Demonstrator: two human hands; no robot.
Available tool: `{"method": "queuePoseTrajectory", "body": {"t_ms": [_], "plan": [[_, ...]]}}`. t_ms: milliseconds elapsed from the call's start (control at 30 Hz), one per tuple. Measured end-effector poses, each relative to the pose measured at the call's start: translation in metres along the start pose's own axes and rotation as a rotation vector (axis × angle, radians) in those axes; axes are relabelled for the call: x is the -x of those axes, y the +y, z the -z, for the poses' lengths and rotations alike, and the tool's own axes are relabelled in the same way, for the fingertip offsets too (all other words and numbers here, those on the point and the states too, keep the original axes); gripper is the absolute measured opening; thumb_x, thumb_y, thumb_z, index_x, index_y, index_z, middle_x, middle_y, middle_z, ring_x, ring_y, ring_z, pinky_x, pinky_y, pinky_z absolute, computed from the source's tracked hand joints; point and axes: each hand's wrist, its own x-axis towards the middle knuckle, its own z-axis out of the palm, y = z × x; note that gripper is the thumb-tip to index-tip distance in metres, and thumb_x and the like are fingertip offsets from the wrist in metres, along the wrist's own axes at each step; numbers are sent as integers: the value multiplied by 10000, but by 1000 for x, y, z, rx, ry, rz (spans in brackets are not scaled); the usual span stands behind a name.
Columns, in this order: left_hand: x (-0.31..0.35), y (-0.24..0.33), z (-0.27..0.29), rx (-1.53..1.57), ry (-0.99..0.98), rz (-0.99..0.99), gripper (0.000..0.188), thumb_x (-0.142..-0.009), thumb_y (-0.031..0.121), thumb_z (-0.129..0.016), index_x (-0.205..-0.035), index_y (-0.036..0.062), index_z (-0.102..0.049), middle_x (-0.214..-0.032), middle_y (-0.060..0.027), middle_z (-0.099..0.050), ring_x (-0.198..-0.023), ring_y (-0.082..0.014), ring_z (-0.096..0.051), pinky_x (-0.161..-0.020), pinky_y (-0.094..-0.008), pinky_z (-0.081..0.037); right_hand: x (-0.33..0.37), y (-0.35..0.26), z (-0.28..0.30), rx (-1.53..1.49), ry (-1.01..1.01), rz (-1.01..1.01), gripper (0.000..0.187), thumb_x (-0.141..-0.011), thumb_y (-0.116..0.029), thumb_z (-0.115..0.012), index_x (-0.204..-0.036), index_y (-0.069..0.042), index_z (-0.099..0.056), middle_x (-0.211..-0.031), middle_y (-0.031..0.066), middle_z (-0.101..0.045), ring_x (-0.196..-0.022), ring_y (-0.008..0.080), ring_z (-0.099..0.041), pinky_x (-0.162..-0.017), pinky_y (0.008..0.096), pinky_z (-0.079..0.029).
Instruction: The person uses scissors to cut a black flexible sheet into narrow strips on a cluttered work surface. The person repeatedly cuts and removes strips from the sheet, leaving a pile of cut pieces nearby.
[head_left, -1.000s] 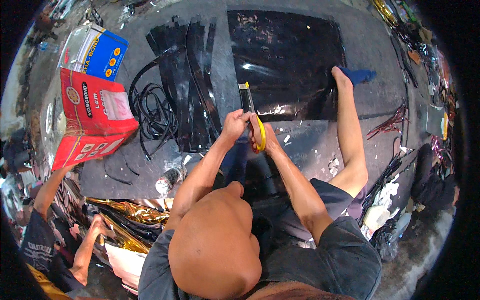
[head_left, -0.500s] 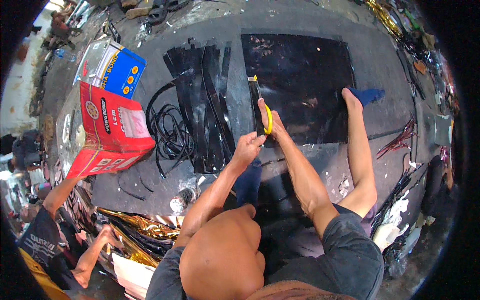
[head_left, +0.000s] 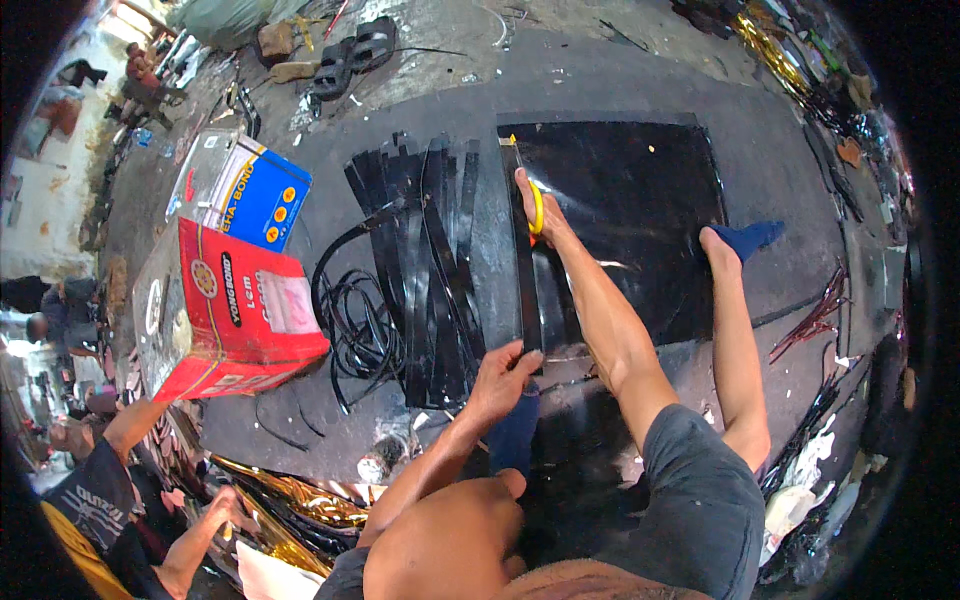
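Note:
My right hand [head_left: 545, 215] grips scissors [head_left: 537, 205] with a yellow handle loop. Their far end, with a small yellow-and-metal piece, is near the far left corner of a black, shiny sheet [head_left: 630, 210] on the floor mat. Along the sheet's left side runs a narrow black strip [head_left: 527, 290]. My left hand [head_left: 505, 382] pinches this strip's near end between thumb and fingers. Left of it lies a pile of black strips [head_left: 420, 290], some crossing each other. My left foot, in a dark blue sock [head_left: 512, 430], is just below my left hand.
A coil of black strip [head_left: 355, 330] lies beside the pile. Red [head_left: 255, 310] and blue [head_left: 265, 205] cartons stand at left. Another person's arm [head_left: 135, 425] shows behind them. My other socked foot [head_left: 745, 240] rests at the sheet's right edge. Gold foil [head_left: 300, 497] lies at lower left.
The view has tilted up, showing more floor beyond. My right hand and the scissors have moved away from me along the sheet's left side. My hands are farther apart, with more strip between them.

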Motion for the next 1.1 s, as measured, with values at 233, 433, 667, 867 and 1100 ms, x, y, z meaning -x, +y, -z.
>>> {"method": "queuePoseTrajectory", "body": {"t_ms": [233, 433, 667, 867, 1100], "plan": [[15, 26, -1, 79, -67, -31, 255, -944, 208, -566, -774, 21, -532, -680, 59, -434, -658, -48, -372, -542, -254, -313, -90, -14, 10, -145, 25, 35, 1183, -669, -940, -275, -959, 150, -634, -931, 296, -627, -909, 372, -611, -785, 454, -452], [23, 22, 15, -40, -5, 86, 210, -940, 195, -577, -824, 22, -605, -722, 60, -523, -696, -51, -454, -606, -235, -388, -81, -57, 22, -145, 1, 14, 961, -681, -914, -350, -677, 14, -601, -572, 117, -552, -480, 224, -549, -449, 359, -414], [31, -28, 29, 71, 99, 287, 293, -905, 267, -625, -795, -1, -580, -664, 43, -509, -651, -74, -469, -581, -284, -420, -83, -74, 34, -163, -37, 61, 851, -693, -882, -417, -601, -45, -536, -523, 78, -515, -425, 188, -546, -413, 332, -453], [1, -23, 30, -879, 473, -346, 464, -743, 129, -700, -1161, 23, -530, -1062, -165, -529, -944, -308, -569, -830, -395, -463, -18, -39, 50, -287, -143, 68, 818, -769, -851, -321, -680, -55, -486, -516, 53, -469, -401, 174, -496, -406, 314, -427], [-90, -102, -12, -207, 258, -51, 422, -792, 113, -675, -1161, -44, -544, -999, -89, -632, -893, -168, -591, -797, -300, -478, 113, 71, 71, -429, -128, 44, 785, -839, -788, -273, -708, -50, -505, -507, 48, -479, -369, 171, -489, -381, 299, -421]]}}
